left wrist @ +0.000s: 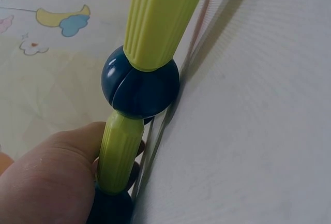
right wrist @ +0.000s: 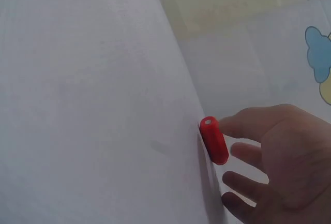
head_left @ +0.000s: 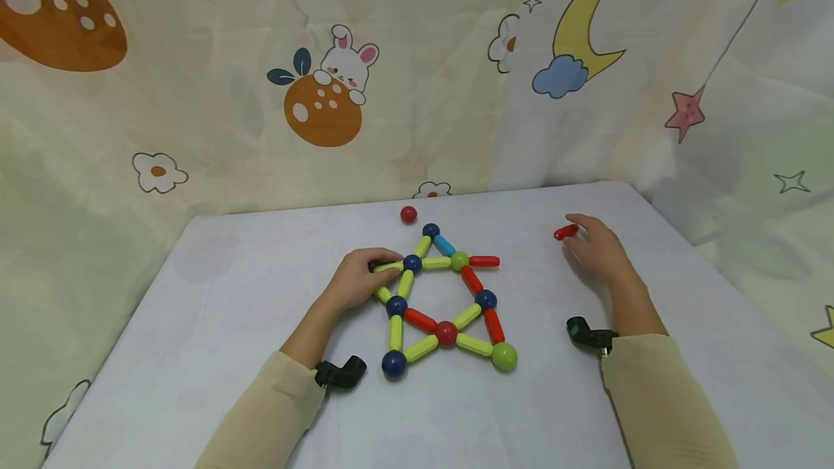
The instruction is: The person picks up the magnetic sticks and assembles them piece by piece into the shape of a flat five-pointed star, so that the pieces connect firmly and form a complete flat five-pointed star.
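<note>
A flat structure of magnetic rods and balls lies on the white table, with yellow-green, red and light blue rods joined by dark blue, red and green balls. At its left side my left hand holds a yellow-green rod, thumb on one side and fingertips behind. A dark blue ball joins that rod's end, and another is partly hidden by the thumb. Out to the right, my right hand pinches a loose red rod by its fingertips, close to the tabletop and apart from the structure.
A single red ball sits behind the structure near the table's back edge. One red rod sticks out rightward from a green ball. A printed cloth hangs behind the table. Small black cameras are strapped at both wrists.
</note>
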